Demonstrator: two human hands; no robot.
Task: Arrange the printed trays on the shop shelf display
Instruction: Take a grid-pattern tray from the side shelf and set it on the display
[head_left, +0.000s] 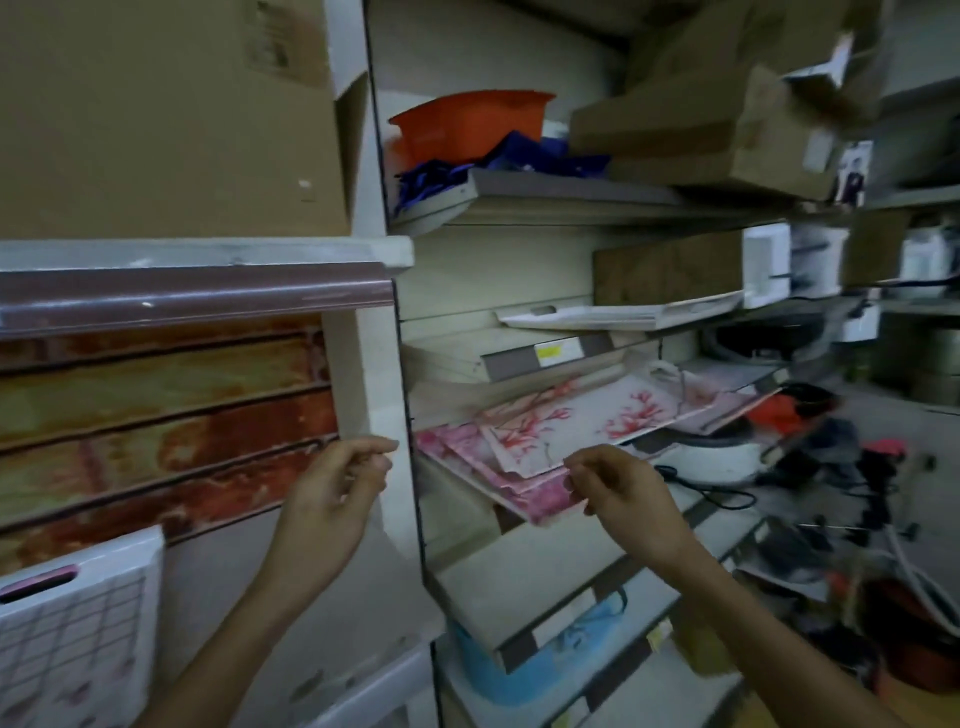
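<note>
A stack of printed trays with pink and red flower patterns (576, 421) lies on a sloping middle shelf (519, 561). My right hand (618, 488) sits at the front edge of the lowest pink tray (467, 452), fingers curled close to its rim; whether it grips the tray is unclear. My left hand (337, 493) is raised in front of the white shelf post (374, 389), fingers loosely curled and holding nothing. A white tray (623, 314) rests on the shelf above. A pink grid-pattern tray (78, 639) stands at the lower left.
An orange basket (467, 124) and blue bags sit on the upper shelf beside cardboard boxes (727, 135). A big carton (156, 114) fills the upper left. Cables, a white pot (711, 457) and clutter fill the right. A blue tray (493, 670) lies lower down.
</note>
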